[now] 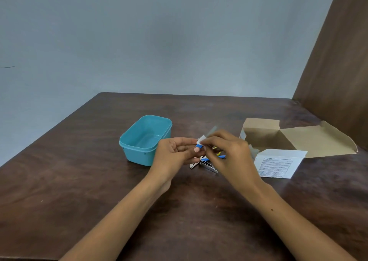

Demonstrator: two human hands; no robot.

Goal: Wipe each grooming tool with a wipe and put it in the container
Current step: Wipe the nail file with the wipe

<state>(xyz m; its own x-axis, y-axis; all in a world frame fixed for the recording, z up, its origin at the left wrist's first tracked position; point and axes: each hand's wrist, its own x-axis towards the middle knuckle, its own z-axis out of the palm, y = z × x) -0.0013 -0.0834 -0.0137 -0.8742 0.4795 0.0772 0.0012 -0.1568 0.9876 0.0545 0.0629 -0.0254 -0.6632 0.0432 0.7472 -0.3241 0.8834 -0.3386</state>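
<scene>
I see a slim grooming tool with a blue handle (198,146) held above the table (79,171), just right of the teal container (127,141). My left hand (175,153) pinches the blue handle end, fingers (196,149) curled narrow round it. My right hand (225,151) pinches a small white wipe (201,141) against the tool's shaft, its fingers closed tight on the wipe; the tool's far tip is blurred and I cannot tell its shape. Beneath my hands a small heap of the other tools (207,162) lies on the table, with metal pieces, a blue handle and a bit of yellow showing. The container sits open, nothing visible inside. To the right stands an open cardboard box (288,137) with its flap spread out, and a white printed panel (278,164) faces me.
</scene>
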